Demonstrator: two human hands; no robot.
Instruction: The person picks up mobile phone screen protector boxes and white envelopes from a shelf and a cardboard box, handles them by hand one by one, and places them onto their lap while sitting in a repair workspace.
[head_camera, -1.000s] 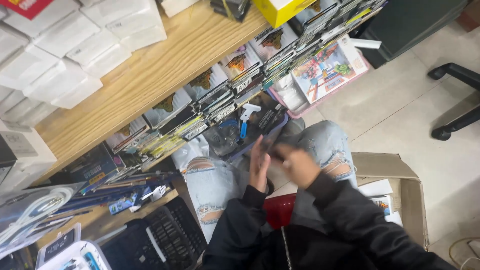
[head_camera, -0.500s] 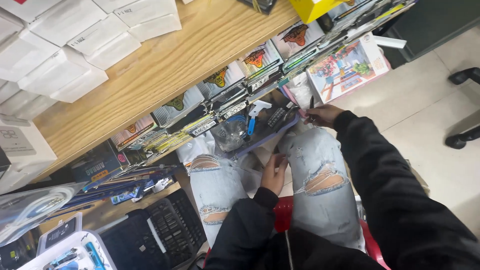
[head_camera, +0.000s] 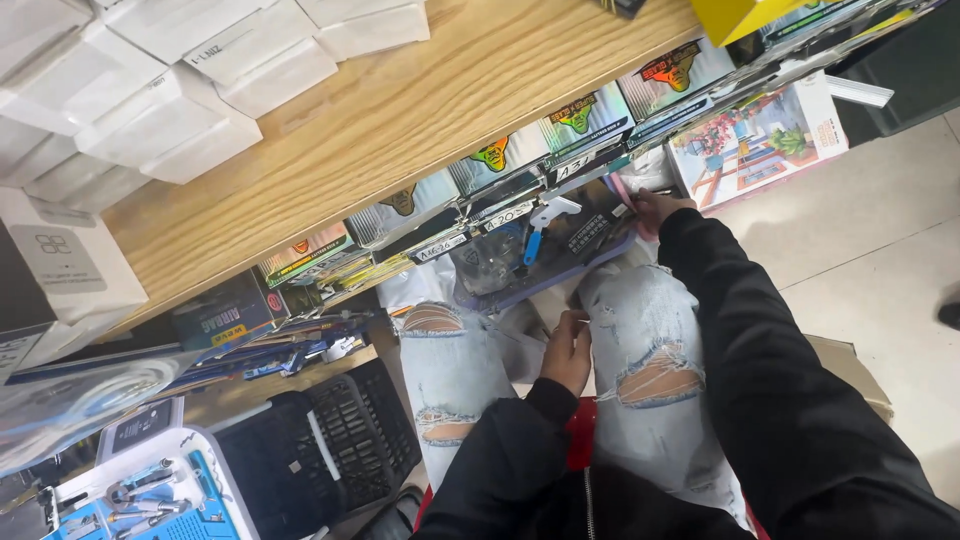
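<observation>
Reaching further than half a second ago, right hand (head_camera: 662, 207) pinches a thin packet (head_camera: 625, 192) (light, bendy; best held by its edge) under the shelf (head_camera: 400, 110); left hand (head_camera: 570, 350) rests curled on the lap, its grip unclear

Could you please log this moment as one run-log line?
right hand: reaching among flat packets under light wooden shelf | left hand: resting between knees of ripped pale jeans

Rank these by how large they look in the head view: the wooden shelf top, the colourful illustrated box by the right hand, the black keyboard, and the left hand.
1. wooden shelf top
2. black keyboard
3. colourful illustrated box, close to the keyboard, so unsure
4. left hand
</observation>
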